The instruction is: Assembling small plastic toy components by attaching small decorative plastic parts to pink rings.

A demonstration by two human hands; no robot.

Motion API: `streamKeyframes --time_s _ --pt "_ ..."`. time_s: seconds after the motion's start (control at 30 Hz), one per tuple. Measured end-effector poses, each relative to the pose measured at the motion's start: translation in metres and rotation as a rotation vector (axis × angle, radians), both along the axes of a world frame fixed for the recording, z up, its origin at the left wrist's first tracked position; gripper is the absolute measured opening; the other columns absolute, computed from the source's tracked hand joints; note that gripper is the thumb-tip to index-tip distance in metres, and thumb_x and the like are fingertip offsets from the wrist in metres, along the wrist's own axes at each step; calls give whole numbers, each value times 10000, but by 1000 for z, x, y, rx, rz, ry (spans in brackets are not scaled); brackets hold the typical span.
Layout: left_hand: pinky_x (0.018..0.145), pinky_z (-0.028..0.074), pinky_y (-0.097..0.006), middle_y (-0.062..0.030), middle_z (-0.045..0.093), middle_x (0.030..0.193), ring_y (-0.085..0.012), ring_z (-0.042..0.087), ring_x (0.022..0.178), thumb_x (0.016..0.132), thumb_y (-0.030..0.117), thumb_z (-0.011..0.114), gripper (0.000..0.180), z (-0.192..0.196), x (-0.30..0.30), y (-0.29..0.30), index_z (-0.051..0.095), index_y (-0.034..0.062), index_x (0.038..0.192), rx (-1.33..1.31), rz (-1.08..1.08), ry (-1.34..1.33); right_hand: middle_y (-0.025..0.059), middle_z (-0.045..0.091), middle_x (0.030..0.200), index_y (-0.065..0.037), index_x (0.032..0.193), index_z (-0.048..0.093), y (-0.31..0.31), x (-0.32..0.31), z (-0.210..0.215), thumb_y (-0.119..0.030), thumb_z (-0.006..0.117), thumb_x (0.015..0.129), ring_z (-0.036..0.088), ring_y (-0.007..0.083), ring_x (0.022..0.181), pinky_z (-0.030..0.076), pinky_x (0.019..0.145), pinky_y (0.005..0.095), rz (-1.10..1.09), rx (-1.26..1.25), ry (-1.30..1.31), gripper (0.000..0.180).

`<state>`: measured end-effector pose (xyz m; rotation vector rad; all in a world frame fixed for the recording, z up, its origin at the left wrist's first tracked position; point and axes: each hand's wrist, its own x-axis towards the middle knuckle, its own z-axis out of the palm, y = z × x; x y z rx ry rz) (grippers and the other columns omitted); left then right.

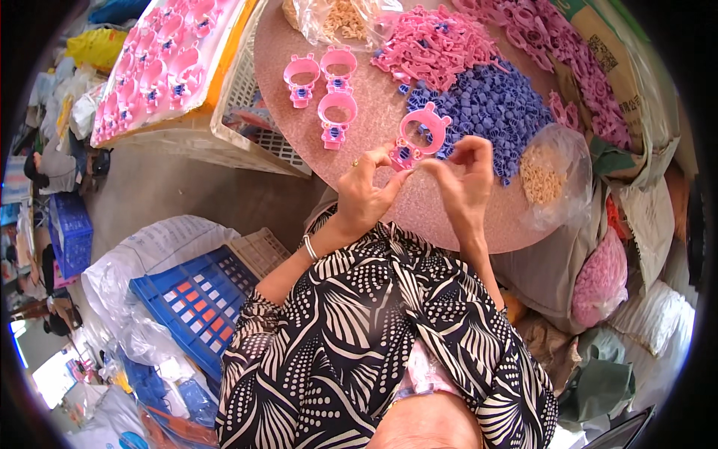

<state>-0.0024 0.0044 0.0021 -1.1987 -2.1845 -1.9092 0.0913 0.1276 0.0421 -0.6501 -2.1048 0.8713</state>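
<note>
Above the near part of the round pink table, my left hand (364, 193) pinches a pink plastic figure (404, 156) by its lower end. The figure has a bear-eared ring on top and a small body with blue on it. My right hand (465, 183) is closed, its fingers curled; the thumb reaches to the figure's lower end, beside my left thumb. Anything small between the right fingers is hidden. Three similar pink figures, an upper left one (301, 91), an upper right one (338, 69) and a lower one (333, 133), lie to the left.
Beyond my hands are a heap of pink parts (441, 45) and a pile of blue pieces (490, 112). Bags of small tan pieces lie at the right (542, 179) and far edge (345, 21). A tray of finished-looking figures (153, 75) rests on a white crate (262, 142) at left.
</note>
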Motion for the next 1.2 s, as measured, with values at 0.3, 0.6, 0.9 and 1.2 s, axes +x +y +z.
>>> streamKeyframes --time_s 0.3,0.6,0.9,1.2 --pt "914 488 -388 -181 564 1248 -335 579 1114 769 84 719 442 9 -15 1 569 7 1177 -184 -71 540 64 637 892 -16 1181 534 7 -9 -12 -245 460 1000 633 116 761 560 699 264 146 -890 188 301" --pt "969 457 -395 -201 556 1264 -351 508 1219 777 55 669 439 -2 -24 -20 572 -52 1192 -299 -272 724 52 626 858 12 1115 560 -14 -5 -18 -224 492 989 617 106 729 561 674 264 188 -1094 139 276" --pt "832 513 -339 -160 629 1117 -245 644 945 862 116 648 355 6 -23 -18 582 -36 1176 -320 -119 -183 101 657 855 1 1027 637 29 -29 -12 -149 543 940 647 198 722 530 655 293 203 -399 -136 197" --pt "879 534 -339 -35 644 917 -143 619 842 902 216 622 215 1 -52 7 639 17 983 424 -324 -1323 102 620 825 -88 742 673 122 -83 -43 -107 530 798 597 260 864 441 772 398 -129 570 -501 155"
